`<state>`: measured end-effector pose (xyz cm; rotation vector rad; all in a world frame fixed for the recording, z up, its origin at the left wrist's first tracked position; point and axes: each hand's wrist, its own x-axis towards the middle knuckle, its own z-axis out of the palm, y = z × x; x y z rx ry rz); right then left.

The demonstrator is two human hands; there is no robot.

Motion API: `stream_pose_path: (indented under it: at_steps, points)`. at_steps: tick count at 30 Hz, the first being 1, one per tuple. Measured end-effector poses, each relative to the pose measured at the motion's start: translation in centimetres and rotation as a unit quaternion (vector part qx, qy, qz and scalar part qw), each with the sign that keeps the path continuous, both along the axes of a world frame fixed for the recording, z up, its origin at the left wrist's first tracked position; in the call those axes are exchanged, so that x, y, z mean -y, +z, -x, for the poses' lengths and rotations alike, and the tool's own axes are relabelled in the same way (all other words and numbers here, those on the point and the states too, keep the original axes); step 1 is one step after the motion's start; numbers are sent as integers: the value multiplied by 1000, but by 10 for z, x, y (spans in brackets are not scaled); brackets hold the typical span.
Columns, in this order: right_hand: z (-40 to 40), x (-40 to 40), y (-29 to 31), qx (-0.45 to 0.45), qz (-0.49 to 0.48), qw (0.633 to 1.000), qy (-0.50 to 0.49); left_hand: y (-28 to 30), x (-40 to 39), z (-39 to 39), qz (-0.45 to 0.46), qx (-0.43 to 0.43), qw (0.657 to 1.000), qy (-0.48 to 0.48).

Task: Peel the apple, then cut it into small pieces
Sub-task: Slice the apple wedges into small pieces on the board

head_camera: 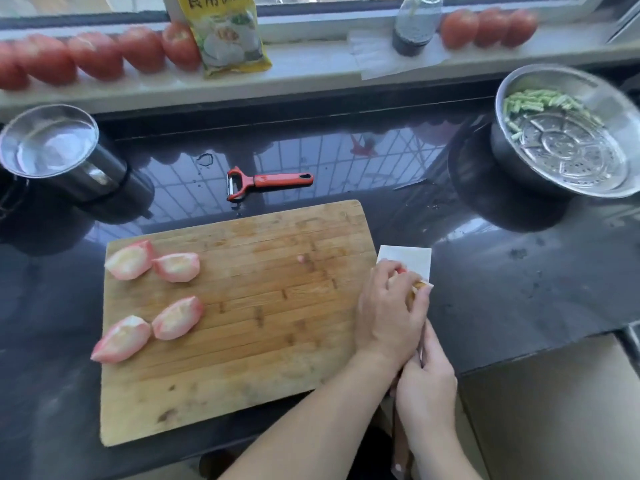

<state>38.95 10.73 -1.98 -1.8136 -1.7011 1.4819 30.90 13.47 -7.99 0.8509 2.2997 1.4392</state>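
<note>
A person's left hand (389, 306) curls over a small scrap of apple (401, 270) at the right edge of a wooden cutting board (242, 341), above a white paper square (410, 259) on the dark worktop (502, 289); only a sliver of red and pale flesh shows past the fingers. The right hand (424, 379), just below it at six o'clock, is closed round the wooden handle of a knife (401, 441), whose blade is almost wholly hidden beneath the left hand and appears to run toward twelve o'clock. Four peeled apple quarters (152, 296) lie in two pairs well apart from both hands, at about nine o'clock across the board, their long axes slanting from seven to one o'clock. The left hand is the nearer to them, so it would likely fetch the next quarter while the knife waits. A red peeler (270, 181) rests on the worktop at twelve o'clock of the board. Peeling looks finished; cutting into small pieces has yet to begin.
</note>
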Motion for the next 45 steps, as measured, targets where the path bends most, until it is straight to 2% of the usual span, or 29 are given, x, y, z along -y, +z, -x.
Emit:
stream_pose_path:
  at_steps: [4,19,26,35,45]
  points:
    - [-7,-7,-15,-16,16,999,-24,-11,-5,-7,10,-27,999,-16]
    - [41,29,-31,-24,60,995,79,-16,52,49,111,-105,985,82]
    - [59,32,-36,-30,62,994,86,-12,62,74,150,-122,980,47]
    - [56,36,-41,-19,59,994,91,-12,60,75,133,-159,978,14]
    - [36,26,-42,-67,100,991,63,-8,54,59,119,-178,977,-1]
